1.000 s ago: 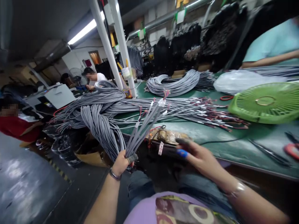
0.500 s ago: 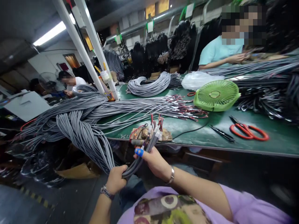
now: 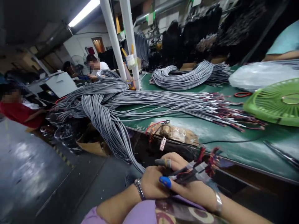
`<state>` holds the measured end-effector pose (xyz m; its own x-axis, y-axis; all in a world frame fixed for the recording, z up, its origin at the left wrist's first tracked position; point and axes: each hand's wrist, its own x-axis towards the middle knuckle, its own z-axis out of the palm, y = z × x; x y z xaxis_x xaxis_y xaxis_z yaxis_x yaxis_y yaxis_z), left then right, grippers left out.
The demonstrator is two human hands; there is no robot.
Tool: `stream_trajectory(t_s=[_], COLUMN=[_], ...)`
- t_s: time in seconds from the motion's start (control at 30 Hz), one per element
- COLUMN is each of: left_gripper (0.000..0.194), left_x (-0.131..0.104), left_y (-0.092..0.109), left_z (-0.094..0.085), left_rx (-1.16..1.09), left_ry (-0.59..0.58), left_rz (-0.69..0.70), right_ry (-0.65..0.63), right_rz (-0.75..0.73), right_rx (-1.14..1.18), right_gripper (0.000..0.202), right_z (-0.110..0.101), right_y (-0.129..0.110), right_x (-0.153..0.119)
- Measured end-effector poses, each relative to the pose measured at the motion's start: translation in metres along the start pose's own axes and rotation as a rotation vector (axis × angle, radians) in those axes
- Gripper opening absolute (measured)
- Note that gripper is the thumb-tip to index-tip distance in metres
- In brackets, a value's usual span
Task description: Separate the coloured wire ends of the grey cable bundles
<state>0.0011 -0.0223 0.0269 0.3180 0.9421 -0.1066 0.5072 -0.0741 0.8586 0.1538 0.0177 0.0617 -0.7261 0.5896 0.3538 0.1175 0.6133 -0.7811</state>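
Note:
Both my hands are close together below the front edge of the green table [image 3: 224,124]. My left hand [image 3: 155,182], with a watch at the wrist, is closed around the grey cable bundle [image 3: 130,149] that hangs off the table. Just right of it, my right hand [image 3: 187,183] grips the same bundle near its ends; a blue cover is on the thumb and a grey one on a finger. Red and black wire ends [image 3: 211,161] with white sleeves stick out past the right hand. A brown wooden block [image 3: 179,133] lies at the table edge.
More grey cables [image 3: 151,98] spread over the table, with a coiled bundle [image 3: 184,76] behind. At the right are a green fan [image 3: 275,101], a plastic bag [image 3: 261,76] and pliers [image 3: 280,154]. White posts [image 3: 114,37] rise at the back. Other people sit at left and back right.
The view has turned left, bringing a person in red into sight. My hands have come together, and the wire ends now point right, away from the wooden block.

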Motion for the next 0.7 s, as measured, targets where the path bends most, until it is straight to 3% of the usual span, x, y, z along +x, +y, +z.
stream_trajectory(t_s=[0.13, 0.23, 0.3, 0.37, 0.43, 0.57, 0.7], left_gripper=[0.023, 0.007, 0.019, 0.037, 0.052, 0.07, 0.065], left_x=[-0.012, -0.015, -0.015, -0.019, -0.026, -0.041, -0.041], left_y=[-0.004, -0.018, -0.035, -0.057, -0.078, -0.099, -0.093], left_z=[-0.012, -0.016, -0.014, -0.013, -0.015, -0.017, -0.009], left_rx=[0.071, -0.087, -0.256, -0.461, -0.65, -0.689, -0.742], left_ry=[-0.066, -0.05, 0.055, 0.147, 0.245, 0.142, 0.181], left_rz=[0.147, 0.173, 0.048, -0.166, -0.232, -0.239, -0.29], right_ry=[-0.108, -0.154, -0.187, -0.194, -0.202, -0.208, -0.189], right_rz=[-0.112, -0.072, 0.046, 0.122, 0.157, 0.249, 0.278], right_rx=[-0.114, -0.073, -0.041, 0.004, 0.05, 0.154, 0.232], right_gripper=[0.035, 0.04, 0.041, 0.039, 0.039, 0.038, 0.035], right_z=[0.002, 0.022, 0.036, 0.046, 0.05, 0.053, 0.059], right_y=[-0.009, 0.003, 0.018, 0.034, 0.048, 0.062, 0.062], right_x=[0.016, 0.029, 0.034, 0.035, 0.032, 0.025, 0.023])
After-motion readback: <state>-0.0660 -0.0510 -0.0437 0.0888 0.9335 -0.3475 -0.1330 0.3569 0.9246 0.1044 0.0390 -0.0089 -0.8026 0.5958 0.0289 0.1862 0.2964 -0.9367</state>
